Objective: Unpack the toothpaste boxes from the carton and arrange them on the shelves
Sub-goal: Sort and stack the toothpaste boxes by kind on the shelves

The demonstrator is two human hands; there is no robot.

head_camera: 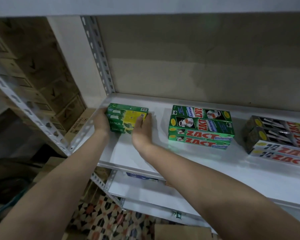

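A small stack of green and yellow Darlie toothpaste boxes (126, 116) rests at the left end of the white shelf (189, 163). My left hand (101, 122) presses against the stack's left end. My right hand (142, 129) lies flat against its right end, fingers together. Both hands clamp the stack between them. Further right on the same shelf sits a stack of green Zact Whitening boxes (201, 127), and at the far right a stack of silver and black Zact boxes (277, 141). The carton shows only as a brown corner (180, 232) at the bottom.
A perforated metal upright (98, 54) stands just behind the Darlie stack, another (29, 111) runs along the left. Brown cartons (33, 75) are piled beyond the shelf's left side. A lower shelf (145, 193) holds a blue and white box (140, 176). Patterned floor below.
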